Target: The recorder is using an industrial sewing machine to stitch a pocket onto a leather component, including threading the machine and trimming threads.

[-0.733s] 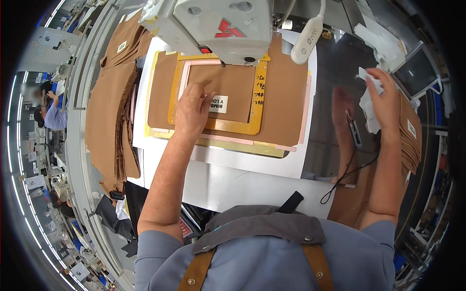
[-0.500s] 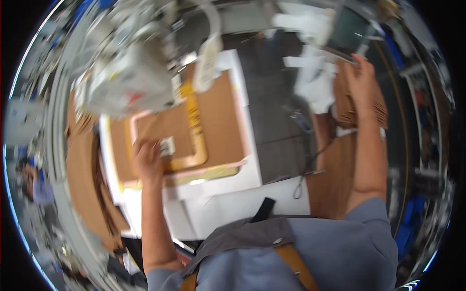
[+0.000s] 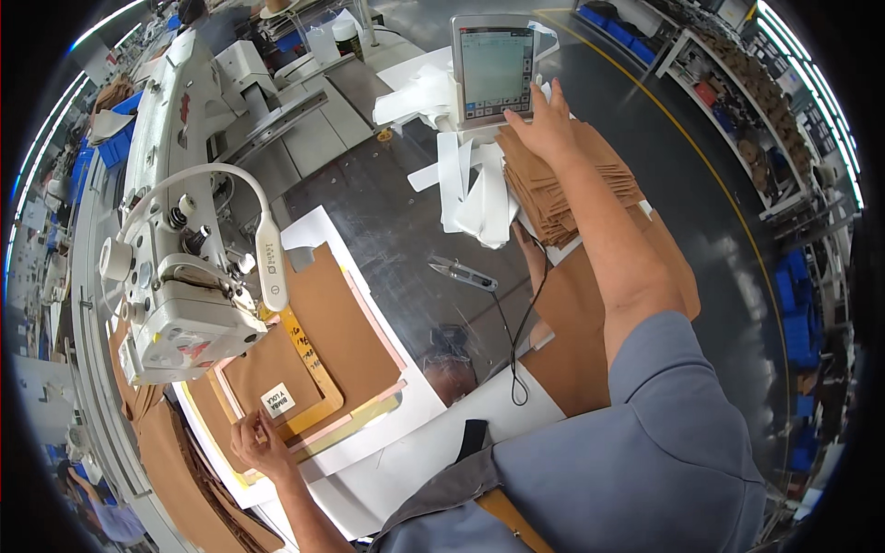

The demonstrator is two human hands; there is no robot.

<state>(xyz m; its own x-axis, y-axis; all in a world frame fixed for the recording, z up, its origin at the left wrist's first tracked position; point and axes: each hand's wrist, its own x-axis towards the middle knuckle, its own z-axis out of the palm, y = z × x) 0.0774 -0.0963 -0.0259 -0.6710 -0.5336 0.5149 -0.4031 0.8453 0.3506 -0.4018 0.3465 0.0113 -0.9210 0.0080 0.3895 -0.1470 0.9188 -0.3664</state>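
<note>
My left hand (image 3: 261, 442) rests at the lower-left edge of a yellow rectangular frame (image 3: 318, 373), fingers loosely bent and apart, beside a white label (image 3: 277, 398) on brown fabric (image 3: 355, 341). The frame lies under the white sewing machine head (image 3: 184, 327). My right hand (image 3: 546, 124) is raised with fingers spread at the tablet screen (image 3: 490, 64), its fingertips at the lower right of the device; whether they touch it I cannot tell. Below that hand are stacked brown pieces (image 3: 544, 207) and loose white strips (image 3: 470, 194).
Thread snips (image 3: 461, 272) on a black cord lie on the dark metal plate (image 3: 350, 203). More brown pieces (image 3: 161, 461) lie at the left. A shelf rack (image 3: 714, 120) and blue bins (image 3: 797, 304) stand across the aisle. Other people work at the far left.
My view has swung to the right. My right hand has moved from the white pieces up to the tablet. My left hand stays at the frame.
</note>
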